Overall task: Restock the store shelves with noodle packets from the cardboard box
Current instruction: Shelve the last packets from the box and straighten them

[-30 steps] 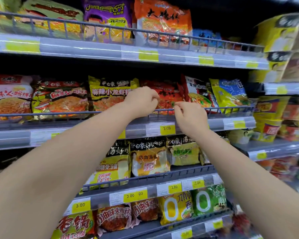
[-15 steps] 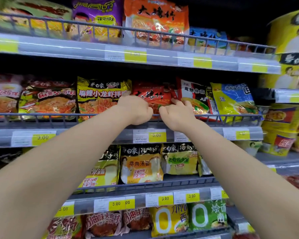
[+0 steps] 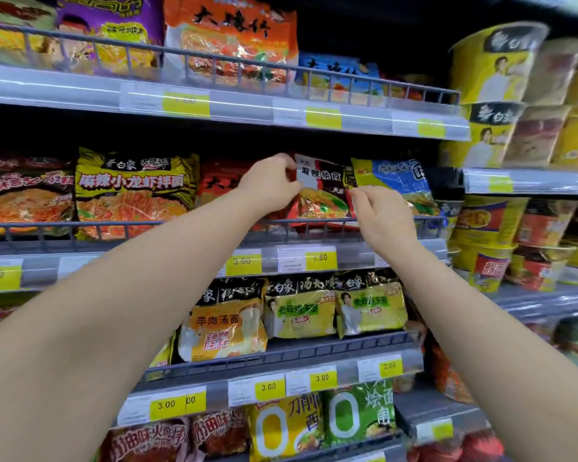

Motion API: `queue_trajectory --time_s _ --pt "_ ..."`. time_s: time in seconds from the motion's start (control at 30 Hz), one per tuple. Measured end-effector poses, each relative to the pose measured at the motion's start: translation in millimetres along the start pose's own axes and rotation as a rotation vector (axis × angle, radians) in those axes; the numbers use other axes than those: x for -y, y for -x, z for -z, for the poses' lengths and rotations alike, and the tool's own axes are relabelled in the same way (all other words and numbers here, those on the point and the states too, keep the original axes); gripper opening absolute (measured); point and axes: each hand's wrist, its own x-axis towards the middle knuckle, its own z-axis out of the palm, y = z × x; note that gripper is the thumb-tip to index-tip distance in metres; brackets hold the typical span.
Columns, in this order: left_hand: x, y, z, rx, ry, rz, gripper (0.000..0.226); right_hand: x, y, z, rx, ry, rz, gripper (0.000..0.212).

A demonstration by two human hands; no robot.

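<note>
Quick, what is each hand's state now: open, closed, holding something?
Left hand: pinches the top left corner of the red noodle packet.
Right hand: pinches the same packet's right edge.

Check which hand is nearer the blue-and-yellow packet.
Right. The right hand is at the lower left of the blue-and-yellow packet; the left hand is farther left, pinching the red packet that lies between.

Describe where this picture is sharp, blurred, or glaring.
Head view: the red packet at centre is fairly sharp; the noodle cups at right are smeared; glare streaks the top price strip; shelf edges bow from the wide lens.
</note>
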Motion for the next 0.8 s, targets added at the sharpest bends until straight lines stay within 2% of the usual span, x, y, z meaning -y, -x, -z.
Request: queue_trajectory --time_s 0.13,0.23,0.37,0.43,0.67,0.8 --pt "-11.2 -5.2 -13.3 0.027 -0.064 -0.005 0.062 -20.3 -1.8 8.1 0.080 0.073 0.045 0.041" --pt "-7.5 3.7 -16.9 0.048 -0.141 -0.009 0.059 -28.4 -4.6 5.0 0.167 0.146 0.117 0.051" --pt "-2.7 10.0 -15.9 0.089 -0.204 0.071 0.058 -32.4 -7.7 -4.4 0.348 0.173 0.040 0.054" --pt "-5.1 4.8 -13.0 0.095 -0.307 0.086 0.059 -32.0 -8.0 -8.4 0.371 0.168 0.067 0.055" --pt "-3.7 -1.9 -17.8 0.039 -0.350 0.105 0.060 -24.9 -2.5 -13.8 0.316 0.091 0.121 0.056" --pt "-10.1 -1.4 -17.7 -0.067 -0.292 0.123 0.045 -43.0 -10.4 -6.8 0.085 0.011 0.112 0.050"
